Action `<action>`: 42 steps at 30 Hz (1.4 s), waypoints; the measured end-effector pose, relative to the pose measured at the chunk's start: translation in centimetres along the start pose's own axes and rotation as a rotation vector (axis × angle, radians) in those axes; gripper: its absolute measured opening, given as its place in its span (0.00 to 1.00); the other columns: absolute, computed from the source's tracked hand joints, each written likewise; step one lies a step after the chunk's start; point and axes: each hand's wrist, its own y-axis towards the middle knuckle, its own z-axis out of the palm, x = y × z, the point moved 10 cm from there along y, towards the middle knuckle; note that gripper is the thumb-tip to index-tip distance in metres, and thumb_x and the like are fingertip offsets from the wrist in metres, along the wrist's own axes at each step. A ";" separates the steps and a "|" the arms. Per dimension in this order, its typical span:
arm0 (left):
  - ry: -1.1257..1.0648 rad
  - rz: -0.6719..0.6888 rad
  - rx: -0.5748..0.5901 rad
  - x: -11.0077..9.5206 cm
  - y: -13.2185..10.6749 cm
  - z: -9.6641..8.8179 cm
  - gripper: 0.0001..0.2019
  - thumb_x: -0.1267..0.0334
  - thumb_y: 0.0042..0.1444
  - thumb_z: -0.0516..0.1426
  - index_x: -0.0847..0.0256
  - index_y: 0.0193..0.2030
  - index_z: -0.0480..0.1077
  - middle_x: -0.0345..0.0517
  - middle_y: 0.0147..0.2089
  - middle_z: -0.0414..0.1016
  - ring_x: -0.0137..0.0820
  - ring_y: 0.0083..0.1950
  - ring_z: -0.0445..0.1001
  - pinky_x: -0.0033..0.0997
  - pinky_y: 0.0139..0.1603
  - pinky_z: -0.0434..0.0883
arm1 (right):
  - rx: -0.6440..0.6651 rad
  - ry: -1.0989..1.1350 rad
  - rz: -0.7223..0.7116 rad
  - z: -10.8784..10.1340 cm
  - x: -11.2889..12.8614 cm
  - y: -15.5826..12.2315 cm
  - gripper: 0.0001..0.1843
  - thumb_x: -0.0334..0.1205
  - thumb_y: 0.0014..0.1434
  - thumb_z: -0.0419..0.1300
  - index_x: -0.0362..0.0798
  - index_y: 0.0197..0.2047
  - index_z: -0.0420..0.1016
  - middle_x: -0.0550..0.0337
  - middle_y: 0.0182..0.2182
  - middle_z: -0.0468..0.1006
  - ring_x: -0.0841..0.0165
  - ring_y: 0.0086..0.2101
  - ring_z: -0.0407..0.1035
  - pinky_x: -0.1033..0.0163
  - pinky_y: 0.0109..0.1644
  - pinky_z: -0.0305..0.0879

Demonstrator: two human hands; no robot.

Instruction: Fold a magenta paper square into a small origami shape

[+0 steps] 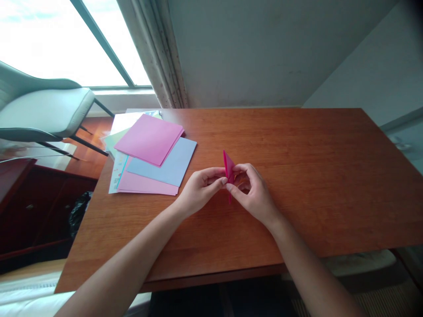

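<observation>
At a wooden table [324, 176], left fingers [213, 171] and right fingers [247, 169] pinch folded pink paper [228, 165].

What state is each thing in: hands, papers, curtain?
Magenta paper: folded, held on edge
Left hand: pinching the magenta paper
Right hand: pinching the magenta paper
Pink sheets: flat, uncovered
Blue sheet: flat, partly under the pink sheets
Light pink sheets: flat, partly under the blue sheet
Curtain: bunched in folds

Over by the bright window [49, 44], a pale chair [46, 108] above reddish floor [94, 134]; beyond the wooden tabletop [330, 176], a grey wall [247, 53].
</observation>
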 end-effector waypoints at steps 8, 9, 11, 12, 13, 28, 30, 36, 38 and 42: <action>0.015 -0.007 -0.004 0.1 0.0 -0.1 0.17 0.57 0.58 0.63 0.65 0.50 0.76 0.53 0.50 0.81 0.42 0.51 0.79 0.37 0.51 0.75 | 0.008 -0.017 -0.003 0.0 0.1 0.0 0.15 0.43 0.59 0.64 0.53 0.49 0.69 0.54 0.45 0.74 0.61 0.43 0.71 0.58 0.41 0.73; 0.011 -0.009 -0.002 0.2 0.0 0.0 0.17 0.57 0.58 0.63 0.65 0.50 0.76 0.53 0.50 0.81 0.42 0.51 0.79 0.37 0.51 0.75 | 0.008 -0.016 -0.003 0.0 0.1 0.0 0.15 0.43 0.59 0.64 0.53 0.49 0.69 0.54 0.45 0.74 0.61 0.43 0.71 0.58 0.41 0.73; 0.001 -0.013 0.004 0.2 0.0 0.0 0.17 0.57 0.57 0.64 0.65 0.49 0.76 0.53 0.50 0.81 0.41 0.51 0.79 0.36 0.51 0.75 | 0.008 -0.013 0.000 0.1 0.1 0.0 0.14 0.42 0.59 0.64 0.53 0.48 0.69 0.54 0.45 0.74 0.62 0.42 0.71 0.58 0.41 0.74; -0.004 -0.015 0.009 0.2 0.0 0.1 0.17 0.57 0.57 0.64 0.65 0.50 0.76 0.53 0.50 0.81 0.41 0.51 0.79 0.37 0.52 0.75 | 0.010 -0.011 -0.001 0.1 0.1 0.0 0.14 0.42 0.60 0.63 0.53 0.48 0.69 0.54 0.45 0.74 0.62 0.42 0.72 0.58 0.40 0.74; -0.009 -0.018 0.014 0.2 0.0 0.2 0.17 0.57 0.57 0.63 0.65 0.50 0.76 0.53 0.51 0.81 0.41 0.51 0.79 0.37 0.52 0.75 | 0.012 -0.009 -0.002 0.1 0.1 0.0 0.14 0.41 0.60 0.63 0.52 0.48 0.69 0.54 0.44 0.74 0.62 0.41 0.72 0.58 0.39 0.74; 0.006 0.000 0.031 0.3 0.1 0.3 0.15 0.60 0.59 0.62 0.64 0.51 0.76 0.52 0.51 0.80 0.40 0.51 0.78 0.37 0.53 0.75 | -0.007 -0.054 -0.054 0.1 0.7 0.0 0.15 0.40 0.58 0.64 0.52 0.48 0.68 0.53 0.44 0.72 0.63 0.38 0.71 0.59 0.35 0.74; -0.006 -0.017 0.040 0.6 0.1 0.4 0.16 0.60 0.59 0.62 0.64 0.51 0.76 0.53 0.52 0.80 0.40 0.52 0.78 0.38 0.53 0.75 | -0.002 -0.051 -0.058 0.2 0.6 0.1 0.14 0.38 0.58 0.63 0.53 0.47 0.68 0.54 0.43 0.71 0.63 0.37 0.71 0.60 0.34 0.74; -0.012 -0.019 0.056 0.7 0.1 0.6 0.17 0.60 0.59 0.62 0.64 0.53 0.74 0.55 0.53 0.79 0.41 0.52 0.78 0.40 0.56 0.74 | 0.001 -0.052 -0.057 0.2 0.6 0.1 0.11 0.37 0.60 0.61 0.52 0.47 0.69 0.54 0.42 0.72 0.64 0.37 0.71 0.60 0.35 0.75; -0.002 -0.020 0.064 0.7 0.1 0.7 0.17 0.61 0.59 0.62 0.64 0.54 0.74 0.55 0.53 0.79 0.40 0.52 0.78 0.40 0.56 0.73 | 0.003 -0.054 -0.050 0.2 0.5 0.2 0.11 0.36 0.60 0.61 0.52 0.46 0.69 0.54 0.41 0.72 0.64 0.37 0.71 0.60 0.36 0.74; 0.033 -0.031 0.060 1.0 0.1 0.6 0.17 0.60 0.60 0.61 0.63 0.54 0.74 0.54 0.53 0.79 0.40 0.52 0.78 0.39 0.56 0.74 | 0.004 -0.059 -0.045 0.2 0.2 0.2 0.10 0.36 0.60 0.61 0.52 0.46 0.69 0.54 0.41 0.73 0.64 0.36 0.71 0.60 0.36 0.74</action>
